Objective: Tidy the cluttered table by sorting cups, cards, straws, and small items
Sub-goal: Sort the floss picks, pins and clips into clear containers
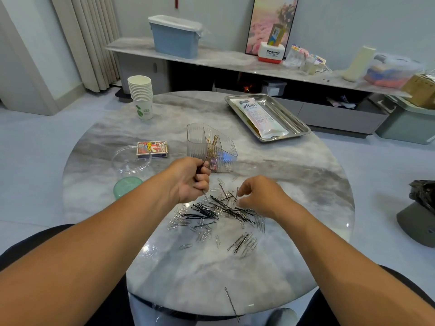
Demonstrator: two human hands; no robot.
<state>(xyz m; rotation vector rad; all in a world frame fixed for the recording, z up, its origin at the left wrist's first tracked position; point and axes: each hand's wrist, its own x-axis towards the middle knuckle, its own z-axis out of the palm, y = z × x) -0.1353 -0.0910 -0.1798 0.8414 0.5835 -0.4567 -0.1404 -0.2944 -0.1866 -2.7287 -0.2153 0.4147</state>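
A heap of black hairpins (219, 209) mixed with silver paper clips (202, 234) lies in the middle of the round marble table (294, 175). My left hand (191, 178) grips a small bundle of black hairpins just above the heap's far left edge. My right hand (257, 196) hovers over the heap's right side and pinches a single pin between thumb and fingers. Right behind the hands stands a clear divided organiser (209, 149) with a few golden pins in it. One lone hairpin (231, 303) lies at the table's near edge.
A stack of paper cups (140, 95) stands at the far left. A card box (152, 149), a clear round container (130, 161) and a green lid (126, 188) sit at the left. A steel tray (294, 121) at the back right holds a packet of straws (259, 117).
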